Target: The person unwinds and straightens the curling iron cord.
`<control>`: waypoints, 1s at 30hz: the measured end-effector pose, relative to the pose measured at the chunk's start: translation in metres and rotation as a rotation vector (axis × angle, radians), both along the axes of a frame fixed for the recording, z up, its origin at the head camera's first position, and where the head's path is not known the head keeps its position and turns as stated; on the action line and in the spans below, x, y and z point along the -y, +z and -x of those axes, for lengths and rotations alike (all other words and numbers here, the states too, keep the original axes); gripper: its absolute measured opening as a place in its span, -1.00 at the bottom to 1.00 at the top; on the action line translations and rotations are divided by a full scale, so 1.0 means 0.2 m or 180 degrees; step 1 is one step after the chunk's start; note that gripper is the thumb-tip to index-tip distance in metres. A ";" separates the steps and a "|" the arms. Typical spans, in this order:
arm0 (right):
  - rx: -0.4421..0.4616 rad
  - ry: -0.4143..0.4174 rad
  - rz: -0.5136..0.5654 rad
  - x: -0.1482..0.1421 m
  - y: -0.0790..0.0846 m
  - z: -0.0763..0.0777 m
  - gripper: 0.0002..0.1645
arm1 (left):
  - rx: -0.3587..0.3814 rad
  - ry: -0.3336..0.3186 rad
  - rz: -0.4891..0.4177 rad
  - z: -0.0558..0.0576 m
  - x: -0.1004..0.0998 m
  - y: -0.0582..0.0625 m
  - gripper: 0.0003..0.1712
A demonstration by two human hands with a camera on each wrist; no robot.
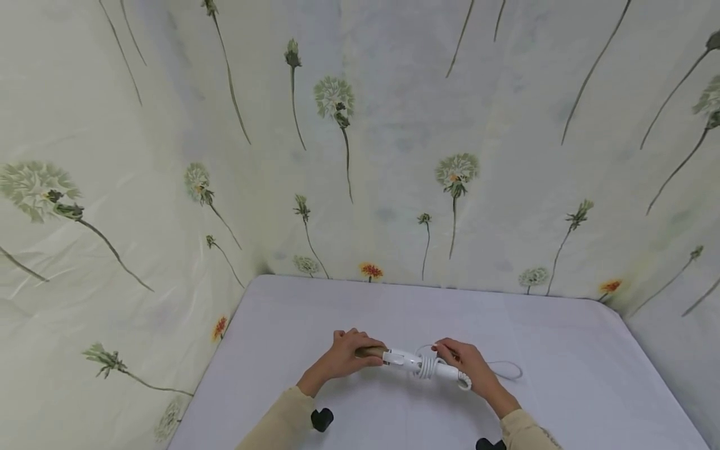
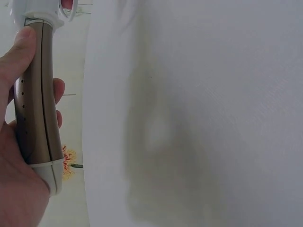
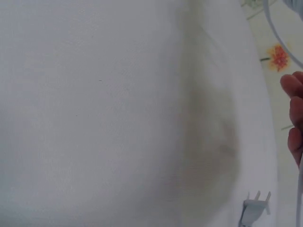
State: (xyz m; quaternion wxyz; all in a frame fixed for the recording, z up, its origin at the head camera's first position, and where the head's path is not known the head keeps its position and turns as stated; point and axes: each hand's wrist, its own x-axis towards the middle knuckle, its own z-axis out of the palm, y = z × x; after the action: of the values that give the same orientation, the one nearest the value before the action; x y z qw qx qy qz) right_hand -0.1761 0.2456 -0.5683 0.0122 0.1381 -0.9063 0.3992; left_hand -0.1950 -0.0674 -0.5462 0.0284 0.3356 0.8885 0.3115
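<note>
Head | left hand (image 1: 350, 354) grips hair iron (image 1: 402, 359), brown end (image 2: 35, 104) between thumb and fingers | right hand (image 1: 465, 362) pinches cord (image 1: 427, 367)

Head view: I am seeing dim, flat, greyish light, apparently falling from overhead; the wall covering (image 1: 129, 200) is showing faint sheen at left. My left hand (image 1: 350, 353) and right hand (image 1: 464, 362) are casting soft shadows on the table (image 1: 506, 325). Wrist views: shadows are spreading broadly, blurry-edged; at right, the table's edge is bowing and the plug (image 3: 254, 210) is looking soft.
</note>
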 end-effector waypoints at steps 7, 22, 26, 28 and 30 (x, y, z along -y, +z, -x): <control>-0.0422 0.0484 0.0091 -0.01 -0.04 -0.02 -0.73 | 0.0066 0.0042 -0.0020 0.00 0.01 -0.02 -0.58; 0.0567 -0.0135 0.0205 0.06 -0.12 -0.10 -0.75 | -0.0161 0.0213 -0.0080 0.01 0.00 0.00 -0.60; 0.0527 -0.0234 0.0043 0.07 -0.14 -0.13 -0.72 | -0.0140 0.0228 -0.0104 0.01 0.00 -0.01 -0.61; 0.0404 -0.0196 -0.0119 0.08 -0.15 -0.14 -0.71 | -0.0112 0.0268 -0.0130 0.01 0.00 -0.01 -0.61; 0.0222 -0.0073 -0.0217 0.10 -0.17 -0.14 -0.67 | -0.0121 0.0309 -0.0145 0.01 0.00 -0.02 -0.61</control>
State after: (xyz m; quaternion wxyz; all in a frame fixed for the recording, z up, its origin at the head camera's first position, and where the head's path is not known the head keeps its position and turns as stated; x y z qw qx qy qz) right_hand -0.1476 0.2264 -0.6024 -0.0195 0.1140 -0.9208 0.3725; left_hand -0.1975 -0.0672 -0.5496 -0.0113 0.2985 0.8968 0.3263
